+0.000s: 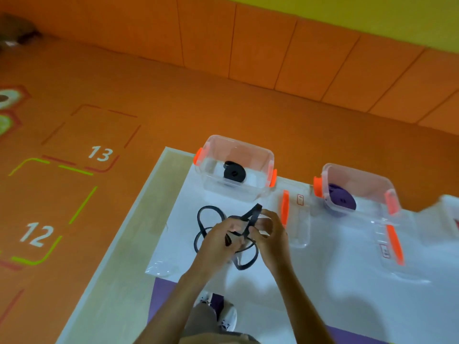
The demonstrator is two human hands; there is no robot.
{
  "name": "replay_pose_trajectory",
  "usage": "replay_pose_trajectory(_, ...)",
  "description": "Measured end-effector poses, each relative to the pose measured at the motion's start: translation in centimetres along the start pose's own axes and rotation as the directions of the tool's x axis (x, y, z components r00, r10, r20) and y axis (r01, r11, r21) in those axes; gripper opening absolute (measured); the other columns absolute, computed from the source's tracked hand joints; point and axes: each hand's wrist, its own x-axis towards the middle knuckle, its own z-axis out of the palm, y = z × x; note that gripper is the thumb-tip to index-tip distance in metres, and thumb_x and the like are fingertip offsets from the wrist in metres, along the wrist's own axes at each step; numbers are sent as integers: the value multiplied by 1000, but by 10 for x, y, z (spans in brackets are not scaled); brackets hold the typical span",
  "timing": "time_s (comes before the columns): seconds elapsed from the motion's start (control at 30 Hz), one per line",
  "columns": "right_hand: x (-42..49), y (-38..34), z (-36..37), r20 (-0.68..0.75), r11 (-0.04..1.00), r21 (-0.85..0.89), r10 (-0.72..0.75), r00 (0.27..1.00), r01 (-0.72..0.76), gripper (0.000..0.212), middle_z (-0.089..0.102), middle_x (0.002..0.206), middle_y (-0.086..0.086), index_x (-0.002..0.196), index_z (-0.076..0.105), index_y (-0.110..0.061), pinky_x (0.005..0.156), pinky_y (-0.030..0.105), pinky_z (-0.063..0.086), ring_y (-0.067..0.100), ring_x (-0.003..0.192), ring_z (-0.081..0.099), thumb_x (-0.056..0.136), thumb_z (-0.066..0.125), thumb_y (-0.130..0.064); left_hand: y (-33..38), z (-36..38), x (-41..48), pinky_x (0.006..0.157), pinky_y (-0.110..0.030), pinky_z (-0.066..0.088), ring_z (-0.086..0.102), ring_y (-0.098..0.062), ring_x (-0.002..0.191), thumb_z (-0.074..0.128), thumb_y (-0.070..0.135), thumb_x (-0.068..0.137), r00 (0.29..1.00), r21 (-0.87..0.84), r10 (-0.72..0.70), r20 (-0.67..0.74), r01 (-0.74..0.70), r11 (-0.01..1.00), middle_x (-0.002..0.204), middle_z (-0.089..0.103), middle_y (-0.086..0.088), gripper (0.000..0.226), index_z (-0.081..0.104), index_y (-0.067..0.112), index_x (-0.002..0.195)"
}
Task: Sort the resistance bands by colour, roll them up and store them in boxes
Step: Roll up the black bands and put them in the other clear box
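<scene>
A long black resistance band lies in loose loops on the white sheet, partly lifted. My left hand grips one stretch of it, and my right hand pinches another stretch that rises to a fold near the boxes. A clear box with orange clips stands behind, holding a rolled black band. To its right a second clear box holds a rolled purple band.
Two clear lids with orange strips lie flat on the sheet: one lid between the boxes, the other lid at the right. A clear plastic bag lies at the sheet's left edge. Orange floor with numbered squares lies left; my shoes show below.
</scene>
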Motion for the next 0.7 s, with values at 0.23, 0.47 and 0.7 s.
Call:
replay_pose_trajectory(0.23,8,-20,-3,3,984,180,0,1000,0,58,81,94,5,128,50,-29,79,25,62,18,89,78,88,78,3,18,-3,20,73,-2,50,69,5,98,79,27,92,994,-273,-99,-42,84,958,103,74,13,21,67,26,109)
replay_pose_trajectory(0.47,14,-27,-4,-7,974,225,11,1000,-9,31,82,99,2,116,73,-19,87,28,62,19,95,78,94,72,1,6,-15,53,112,-9,36,44,7,142,82,32,89,992,-233,88,87,-65,970,153,49,25,63,53,42,144)
replay_pose_trajectory(0.7,20,-41,-13,-107,988,131,-67,992,80,20,76,106,5,106,79,-9,85,21,59,6,99,73,87,79,-1,14,-18,86,114,-34,42,62,-3,129,79,47,90,966,-260,117,230,-55,964,130,71,20,41,67,46,129)
